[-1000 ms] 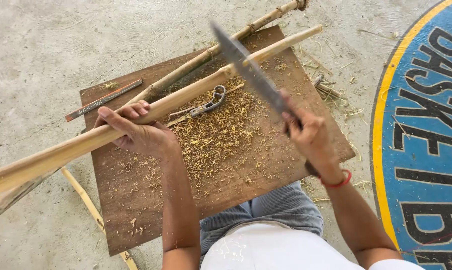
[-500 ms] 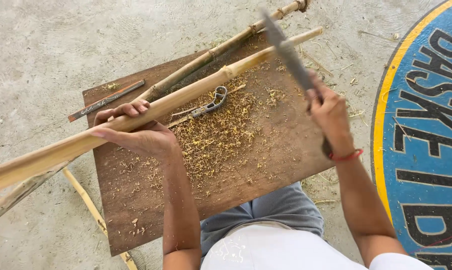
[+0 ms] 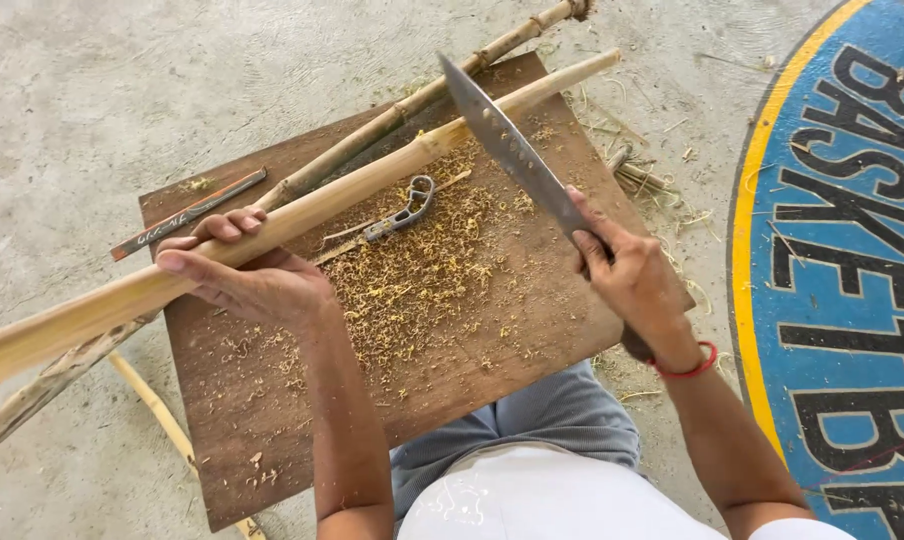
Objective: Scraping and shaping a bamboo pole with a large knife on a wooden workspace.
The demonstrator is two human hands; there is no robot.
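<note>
the left hand (image 3: 252,280) is gripping a long pale bamboo pole (image 3: 302,215), the fingers (image 3: 227,225) curling over the top of it and the thumb reaching along its near side, so the hand is clamped around the shaft. the pole is running diagonally from the lower left edge of the view up to the far right corner of a brown wooden board (image 3: 492,350), its far end resting on the board. the right hand (image 3: 632,280) is wrapping tightly around the handle of a large knife (image 3: 507,155), fingers closed together on it, a red band sitting at the wrist. the blade is pointing up and away from the person, its edge meeting the pole just past a node on the shaft, where the pole is turning lighter toward the tip. fine yellowish shavings (image 3: 412,270) are lying scattered across the middle of the board, just below the pole. a second, rougher bamboo stick (image 3: 412,105) is lying behind the pole, nearly parallel to it. a small metal tool (image 3: 402,215) is sitting among the shavings, and a flat dark strip (image 3: 187,213) is lying near the board's far left corner. the board is resting over the person's lap on a concrete floor (image 3: 122,80), with a blue and yellow painted marking (image 3: 852,250) on the right.
</note>
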